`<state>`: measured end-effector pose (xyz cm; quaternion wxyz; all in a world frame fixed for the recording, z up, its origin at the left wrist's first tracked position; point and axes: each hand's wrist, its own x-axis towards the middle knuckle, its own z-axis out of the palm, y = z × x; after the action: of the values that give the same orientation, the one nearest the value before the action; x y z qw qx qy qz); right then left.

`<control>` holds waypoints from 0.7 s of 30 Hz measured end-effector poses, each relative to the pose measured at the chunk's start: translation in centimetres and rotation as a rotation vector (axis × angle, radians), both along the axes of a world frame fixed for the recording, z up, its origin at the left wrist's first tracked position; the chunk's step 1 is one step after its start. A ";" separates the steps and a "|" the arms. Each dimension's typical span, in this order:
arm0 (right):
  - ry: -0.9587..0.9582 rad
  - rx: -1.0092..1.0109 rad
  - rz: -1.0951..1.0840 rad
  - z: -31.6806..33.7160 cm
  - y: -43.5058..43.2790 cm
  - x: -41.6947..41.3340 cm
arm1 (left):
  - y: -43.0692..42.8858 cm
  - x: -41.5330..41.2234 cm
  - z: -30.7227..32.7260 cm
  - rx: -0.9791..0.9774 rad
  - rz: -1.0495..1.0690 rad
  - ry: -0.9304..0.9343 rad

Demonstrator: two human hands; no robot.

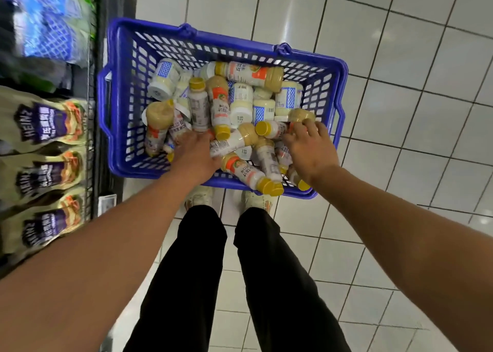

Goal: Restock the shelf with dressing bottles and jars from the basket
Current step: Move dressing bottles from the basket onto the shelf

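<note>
- Left hand (196, 151): fingertips sunk among the bottles (221, 106); grip not discernible.
- Right hand (309, 146): fingertips lie over a tan-filled bottle (301, 115); whether they close on it cannot be told.
- Basket (138, 172): floor hidden under the load.
- Bottle labels: print too small to read.
- Blue packs (50, 23), upper left: motion-blurred, cut by the edge.
- Pouches (45, 122): left parts cut off.
- Shelf tag (106, 203): blurred, unreadable.
- Shoes (198, 197): mostly hidden behind the basket and trouser legs (197, 271).
</note>
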<state>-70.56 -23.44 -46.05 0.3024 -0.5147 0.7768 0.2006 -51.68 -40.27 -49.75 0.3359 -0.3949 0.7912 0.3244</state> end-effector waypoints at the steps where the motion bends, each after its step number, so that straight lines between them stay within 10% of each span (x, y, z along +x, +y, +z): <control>1: 0.020 0.041 0.064 -0.5 -0.1 -0.3 | 0.0 0.0 -0.4 -0.019 -0.058 -0.013; 11: 0.098 0.180 0.282 -3.5 -0.3 -1.4 | 0.0 -1.6 -1.3 -0.146 -0.366 -0.169; 21: 0.079 0.151 0.563 -4.5 -0.5 -2.7 | -0.4 -0.5 1.6 0.088 0.158 0.251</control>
<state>-73.28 -23.93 -50.59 0.2417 -0.6778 0.5974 0.3539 -52.14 -40.64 -48.15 0.2248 -0.3974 0.7784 0.4308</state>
